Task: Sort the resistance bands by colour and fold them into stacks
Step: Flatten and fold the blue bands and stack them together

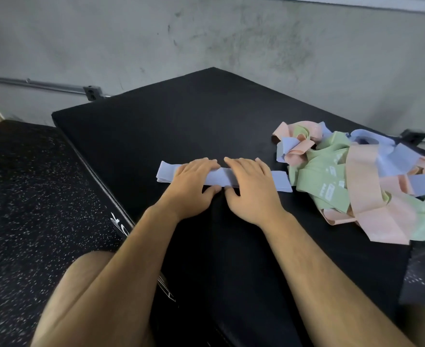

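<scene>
A pale blue resistance band (167, 173) lies flat and stretched out left to right on the black padded box (181, 121). My left hand (193, 186) presses down on its left half with straight fingers. Beside it, my right hand (251, 189) presses the right half the same way; the two thumbs nearly touch at the band's near edge. The band's middle is hidden under both hands. A tangled heap of pink, green and blue bands (361, 181) sits at the right of the box, touching the flat band's right end.
The box's left edge drops to a speckled black rubber floor (31, 209). A grey concrete wall (231, 33) stands behind, with a metal conduit and an outlet (92, 92) at the left. My bare knee (86, 284) is at the lower left.
</scene>
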